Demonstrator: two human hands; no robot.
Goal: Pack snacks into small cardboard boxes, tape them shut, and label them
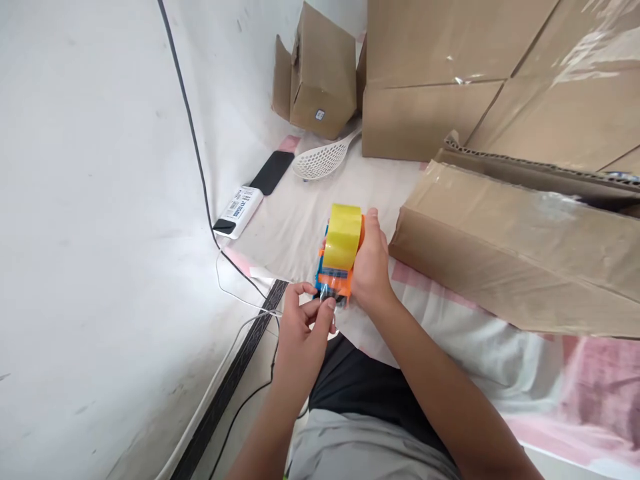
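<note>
We grip the tape dispenser (340, 257) right-handed (371, 263), left fingers (320, 313) pinching its tape end at six o'clock—it could tear or fold onto itself.

Right hand (371, 261) covers the far side of the tape dispenser (336, 273), handle not visible. Tape end under the left hand (303, 327) fingertips: too small to tell if lifted. Long cardboard box (515, 247) cut by the right edge (length unknown). Label print on the white device (239, 209) unreadable. Stacked cartons (480, 73) run past the top edge.
</note>
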